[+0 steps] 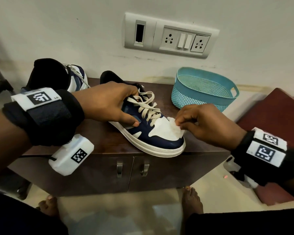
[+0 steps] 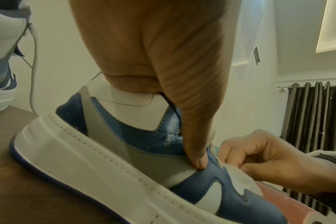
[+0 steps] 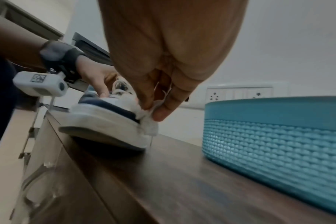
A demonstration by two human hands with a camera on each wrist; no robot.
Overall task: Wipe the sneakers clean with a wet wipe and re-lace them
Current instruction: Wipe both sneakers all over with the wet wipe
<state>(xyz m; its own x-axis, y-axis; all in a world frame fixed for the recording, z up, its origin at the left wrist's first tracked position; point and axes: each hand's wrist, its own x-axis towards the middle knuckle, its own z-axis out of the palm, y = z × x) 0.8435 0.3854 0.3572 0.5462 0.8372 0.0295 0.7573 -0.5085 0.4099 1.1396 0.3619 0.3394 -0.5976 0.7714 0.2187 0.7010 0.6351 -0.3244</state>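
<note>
1. Sneaker (image 1: 153, 133): navy, blue and white, standing sole-down on the dark wooden counter (image 1: 202, 133), its toe reaching the front edge. The cream laces (image 1: 148, 106) are threaded through the eyelets but hang loose.
2. Left hand (image 1: 107, 102): curled over the collar and lace area, thumb pressed against the side panel, steadying the shoe.
3. Right hand (image 1: 199, 122): fingers (image 3: 163, 112) pinch a crumpled white wet wipe (image 1: 176, 127) against the white toe cap; wiping appears to be the step in hand.
4. Handling, as a judgement: the shoe looks light, with a thick stiff sole and a softer upper that would give under pressure. The collar or midfoot offers the firmest hold. The wipe is limp and probably damp, so it could bunch or slip on smooth panels.
5. Second sneaker (image 1: 64, 77): stands at the rear left of the counter, beside the wall, a lace trailing from it.
6. Teal perforated basket (image 1: 202, 92): sits at the rear right, apart from the shoe.
7. Surroundings: cabinet doors with metal handles (image 1: 119, 168) below the counter; a switch and socket panel (image 1: 170, 36) on the pale wall; tiled floor.
</note>
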